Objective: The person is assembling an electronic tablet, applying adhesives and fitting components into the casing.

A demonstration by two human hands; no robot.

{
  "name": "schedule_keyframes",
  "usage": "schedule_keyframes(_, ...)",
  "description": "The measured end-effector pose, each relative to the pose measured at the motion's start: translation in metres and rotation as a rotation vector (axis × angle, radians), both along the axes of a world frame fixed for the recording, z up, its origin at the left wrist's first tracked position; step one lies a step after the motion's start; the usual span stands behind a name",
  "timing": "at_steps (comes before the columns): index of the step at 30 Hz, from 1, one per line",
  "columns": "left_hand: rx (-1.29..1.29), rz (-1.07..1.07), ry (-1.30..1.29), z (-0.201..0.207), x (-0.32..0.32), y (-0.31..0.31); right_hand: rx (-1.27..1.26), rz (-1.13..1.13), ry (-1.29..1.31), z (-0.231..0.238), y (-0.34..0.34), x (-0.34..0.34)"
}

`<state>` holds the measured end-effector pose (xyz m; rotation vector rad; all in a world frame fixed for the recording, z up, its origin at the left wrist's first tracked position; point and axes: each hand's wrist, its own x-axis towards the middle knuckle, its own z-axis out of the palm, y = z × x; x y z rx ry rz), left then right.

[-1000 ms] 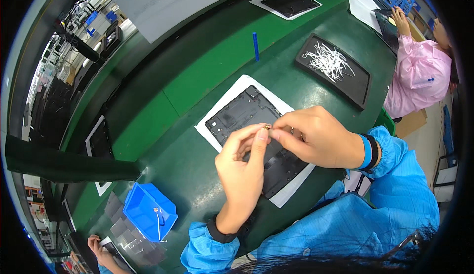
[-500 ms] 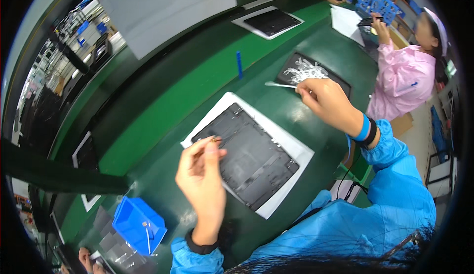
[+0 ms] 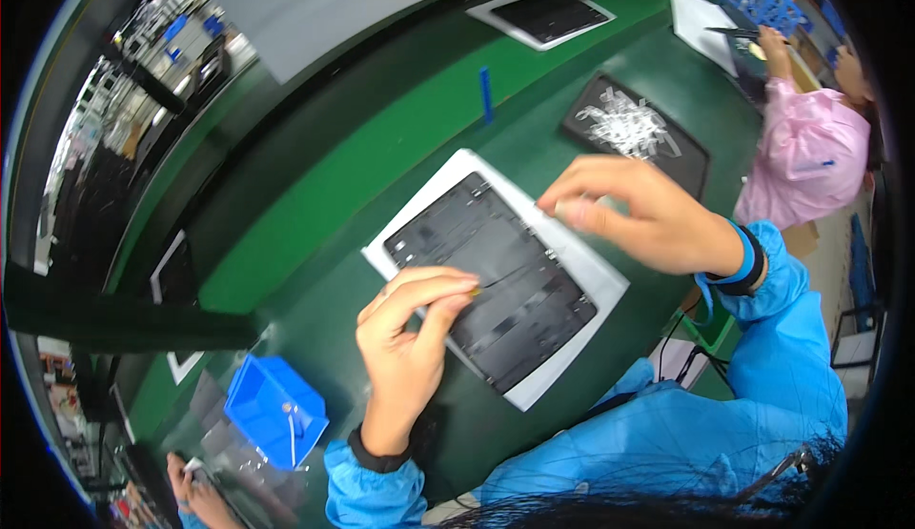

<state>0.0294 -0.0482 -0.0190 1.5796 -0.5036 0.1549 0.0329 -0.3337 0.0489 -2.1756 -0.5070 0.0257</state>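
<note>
A flat black panel (image 3: pixel 519 305), like the back cover of a tablet, lies on a white sheet (image 3: pixel 593 276) on the green bench. Over its near left part, my left hand (image 3: pixel 405 343) pinches a small yellowish piece (image 3: pixel 475 292) between thumb and fingertips; its kind is too small to tell. My right hand (image 3: pixel 658 214) hovers above the sheet's right edge, thumb and fingers drawn together. It is slightly blurred, and what it pinches, if anything, does not show. Past it lies a black tray (image 3: pixel 688 159) with a heap of clear and white strips (image 3: pixel 624 124).
A blue bin (image 3: pixel 272 410) with a white strip in it stands at the near left, by clear film sheets. A blue stick (image 3: pixel 486 95) stands beyond the panel. Another panel (image 3: pixel 548 16) lies further off. A co-worker in pink (image 3: pixel 810 152) works at the right.
My right hand has come from the strip tray toward the panel; the white strip it held no longer shows. My left hand has moved right over the panel, still pinching.
</note>
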Motion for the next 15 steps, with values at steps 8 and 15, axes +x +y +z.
schedule_keyframes(8, -0.043, 0.08, -0.165, -0.002, -0.003, 0.02, 0.342, 0.451, 0.714, -0.02, 0.063, 0.044)
schedule_keyframes(15, 0.123, 0.362, 0.134, -0.017, -0.009, 0.04, -0.048, 0.338, 0.245, -0.043, 0.094, 0.078)
